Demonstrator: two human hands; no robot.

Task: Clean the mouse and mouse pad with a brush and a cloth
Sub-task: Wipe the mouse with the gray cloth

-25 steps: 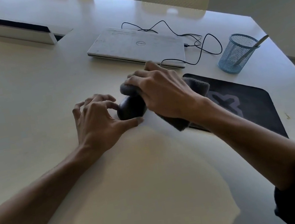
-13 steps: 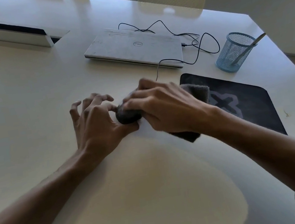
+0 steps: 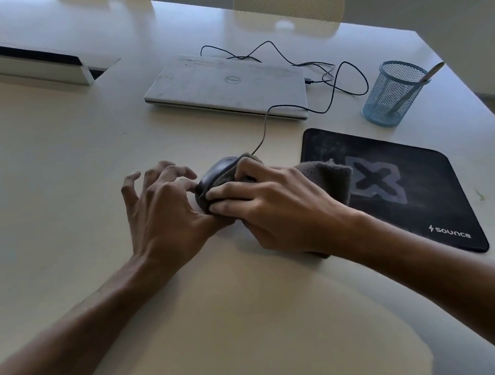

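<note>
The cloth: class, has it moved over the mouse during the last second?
Yes. The cloth has slid toward the left hand, away from the mouse pad, covering more of the mouse.

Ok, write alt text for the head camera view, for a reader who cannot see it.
A person's right hand presses a grey cloth over a black wired mouse on a pale table, while the left hand steadies the mouse from the side. To the right lies a black mouse pad; behind are a closed laptop and a blue mesh cup.
</note>
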